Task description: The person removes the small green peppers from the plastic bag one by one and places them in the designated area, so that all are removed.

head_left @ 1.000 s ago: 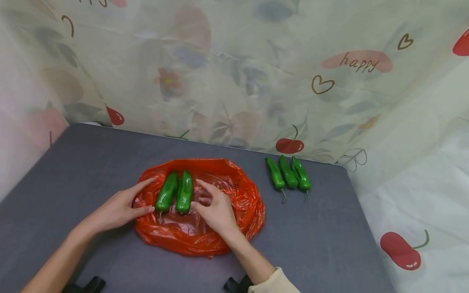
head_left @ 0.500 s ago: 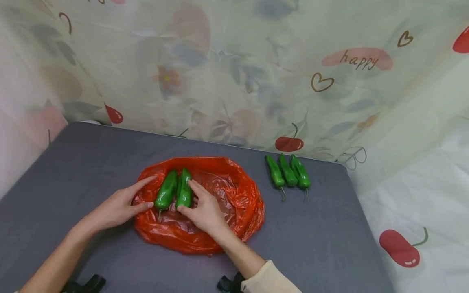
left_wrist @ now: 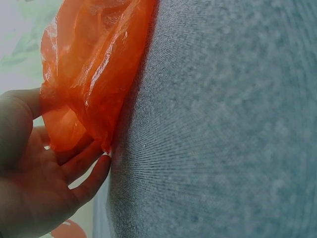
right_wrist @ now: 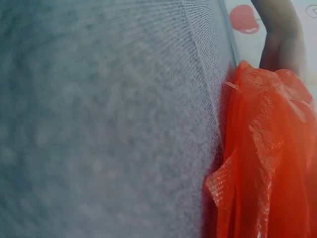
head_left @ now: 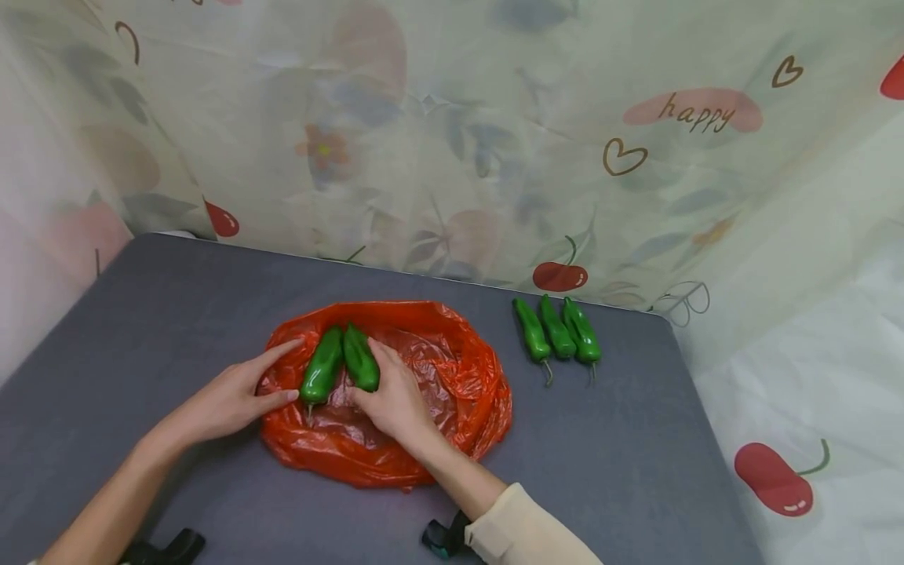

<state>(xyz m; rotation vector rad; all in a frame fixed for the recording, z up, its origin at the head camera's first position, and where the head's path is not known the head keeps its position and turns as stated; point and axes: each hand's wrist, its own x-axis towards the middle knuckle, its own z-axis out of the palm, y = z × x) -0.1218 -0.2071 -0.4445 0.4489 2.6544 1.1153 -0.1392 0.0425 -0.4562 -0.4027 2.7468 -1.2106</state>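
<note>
My left hand (head_left: 227,396) holds the left rim of a red plastic bag (head_left: 395,471), which lies opened wide. In the left wrist view that hand (left_wrist: 44,168) has its thumb over the bag's edge (left_wrist: 94,79) and its fingers along the outside. Inside the bag, my right hand (head_left: 397,396) grips a green chili pepper (head_left: 360,362) from its right side, partly covering it. A second green pepper (head_left: 322,367) lies just left of it, stem toward me. From the right wrist, the bag's side (right_wrist: 267,148) blocks sight of the right hand.
Several more green peppers lie side by side at the back right, among them one pepper (head_left: 531,328) nearest the bag. The grey tabletop (head_left: 607,455) ends at a patterned curtain (head_left: 452,141) behind.
My right hand has moved left to the right-hand pepper and taken hold of it. That pepper has turned, its lower end swinging right. The left hand stays at the bag's rim.
</note>
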